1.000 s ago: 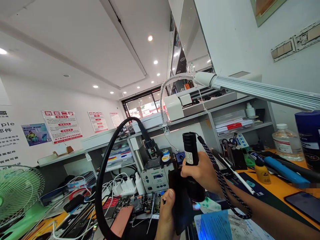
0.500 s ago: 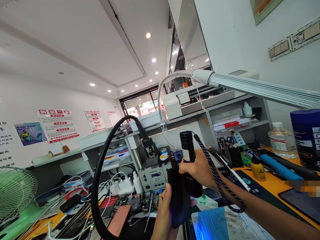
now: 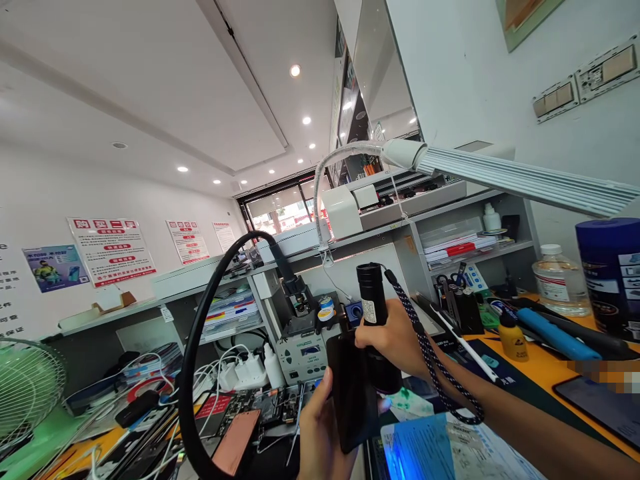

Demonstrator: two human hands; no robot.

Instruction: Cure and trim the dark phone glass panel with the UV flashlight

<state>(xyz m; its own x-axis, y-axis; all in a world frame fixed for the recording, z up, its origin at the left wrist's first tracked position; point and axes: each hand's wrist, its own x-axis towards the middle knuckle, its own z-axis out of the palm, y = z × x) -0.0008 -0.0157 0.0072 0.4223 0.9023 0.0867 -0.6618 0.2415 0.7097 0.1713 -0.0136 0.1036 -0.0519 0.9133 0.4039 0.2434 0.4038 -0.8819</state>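
My left hand is wrapped around a dark smartphone, with the thumb along its left edge and fingertips showing past its right side. The phone is held upright with its dark face toward me. Just right of it, my right hand grips a black flashlight, its thumb close to the phone's top edge. The flashlight points downward, and a speckled wrist strap hangs from its upper end. Blue-violet light falls on a blue printed sheet below the hands.
A thick black hose arches at the left, near a grey soldering or hot-air station. A pinkish phone, circuit boards and white cables crowd the bench. At right stand a yellow bottle, a clear bottle and a lamp.
The phone has tilted and moved slightly left, and the bluish glow on its lower part has faded. The flashlight stays in my right hand nearly unmoved. The view has shifted a little.
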